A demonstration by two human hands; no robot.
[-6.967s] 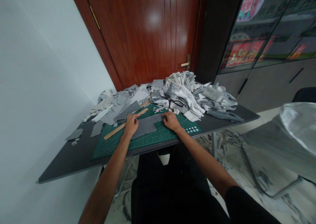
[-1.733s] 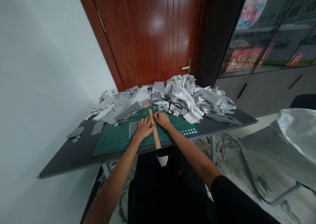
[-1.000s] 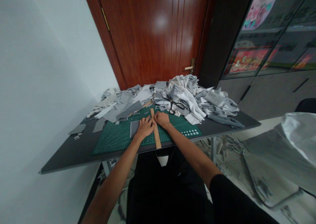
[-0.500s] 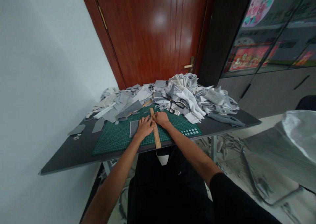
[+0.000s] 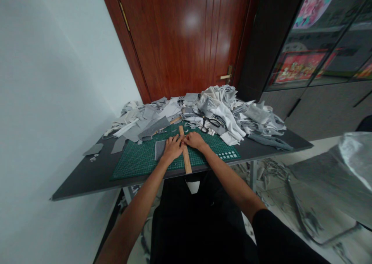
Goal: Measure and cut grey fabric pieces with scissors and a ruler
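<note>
My left hand (image 5: 173, 148) lies with its fingers stretched out, pressing on a grey fabric piece (image 5: 159, 149) and the left side of a wooden ruler (image 5: 187, 161). The ruler runs away from me across a green cutting mat (image 5: 135, 161), its near end by the table edge. At the ruler's right edge, close to the left fingertips, my right hand (image 5: 194, 140) is closed. Whatever it may hold is hidden by the fingers. Black-handled scissors (image 5: 212, 122) lie beyond the right hand, on fabric scraps.
A heap of grey and white fabric scraps (image 5: 221, 99) covers the back of the dark table (image 5: 78, 178). Small grey pieces (image 5: 93, 149) lie at the left. Behind stands a wooden door (image 5: 174, 43); a translucent plastic sack (image 5: 334, 163) is at the right.
My right hand has slid slightly towards me along the ruler. My left hand stays pressed in place. The whole view has shifted a little.
</note>
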